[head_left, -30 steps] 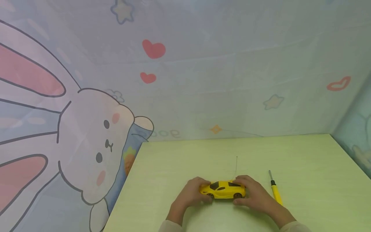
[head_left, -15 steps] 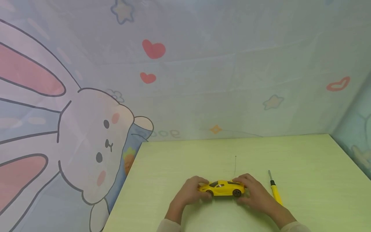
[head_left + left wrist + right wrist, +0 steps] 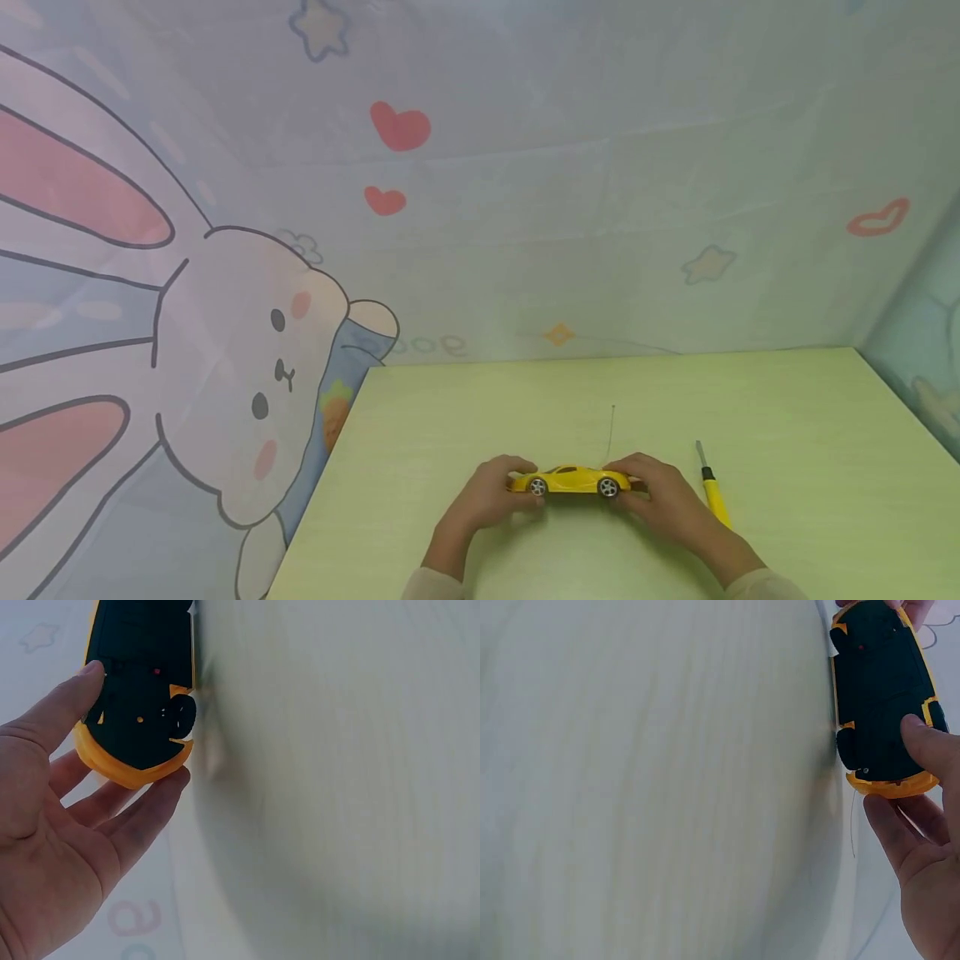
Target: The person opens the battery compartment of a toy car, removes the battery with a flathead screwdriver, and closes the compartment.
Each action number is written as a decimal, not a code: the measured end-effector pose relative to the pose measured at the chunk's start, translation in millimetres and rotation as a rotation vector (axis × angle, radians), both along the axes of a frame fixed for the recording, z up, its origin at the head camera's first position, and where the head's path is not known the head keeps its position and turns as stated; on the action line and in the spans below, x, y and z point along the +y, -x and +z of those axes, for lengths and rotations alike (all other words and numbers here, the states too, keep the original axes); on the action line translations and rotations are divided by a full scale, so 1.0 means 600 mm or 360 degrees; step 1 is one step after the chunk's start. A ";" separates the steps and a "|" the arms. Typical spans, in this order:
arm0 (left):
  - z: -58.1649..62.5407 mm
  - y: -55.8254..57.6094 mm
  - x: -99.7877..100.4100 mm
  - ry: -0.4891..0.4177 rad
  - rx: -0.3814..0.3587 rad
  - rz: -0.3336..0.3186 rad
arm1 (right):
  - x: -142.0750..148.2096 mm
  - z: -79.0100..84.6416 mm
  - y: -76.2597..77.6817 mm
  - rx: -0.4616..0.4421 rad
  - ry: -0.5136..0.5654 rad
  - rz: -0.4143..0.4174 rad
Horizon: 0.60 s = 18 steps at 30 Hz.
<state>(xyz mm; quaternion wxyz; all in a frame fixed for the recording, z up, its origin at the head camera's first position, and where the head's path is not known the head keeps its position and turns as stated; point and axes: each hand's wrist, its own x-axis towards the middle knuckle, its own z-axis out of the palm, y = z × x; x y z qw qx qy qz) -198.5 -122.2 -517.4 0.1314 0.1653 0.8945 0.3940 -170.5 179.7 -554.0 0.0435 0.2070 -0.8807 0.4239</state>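
Between both hands is a yellow toy car (image 3: 572, 480), its side with two silver-spoked wheels facing the head camera. My left hand (image 3: 491, 493) grips its left end, thumb against the dark underside in the left wrist view. The other end is held by my right hand (image 3: 660, 500); the right wrist view shows that thumb pressed on the black base (image 3: 881, 690), with fingers around the yellow bumper. A thin wire (image 3: 611, 433) with a small tip shows behind the car near my right fingers; whether it joins the car I cannot tell.
A screwdriver (image 3: 712, 492) with a yellow handle lies on the light green table (image 3: 810, 467), right of my right hand. Behind the table hangs a cloth (image 3: 525, 250) printed with a rabbit, hearts and stars.
Both hands have rolled the car, so its roof shows less and its side and wheels face the head camera more. The grip at both ends stays. The screwdriver has not moved.
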 end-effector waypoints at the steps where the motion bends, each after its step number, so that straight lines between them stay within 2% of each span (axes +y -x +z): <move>1: -0.002 0.001 0.000 0.0000 0.0012 0.0000 | -0.001 -0.001 0.000 -0.0011 0.0017 -0.0003; 9: -0.010 0.005 0.009 0.0077 0.0153 0.0058 | -0.004 -0.002 0.000 -0.0041 0.0023 -0.0059; 18: -0.014 0.008 0.012 0.0133 0.0194 0.0129 | -0.001 -0.010 0.008 -0.0149 -0.0015 -0.0056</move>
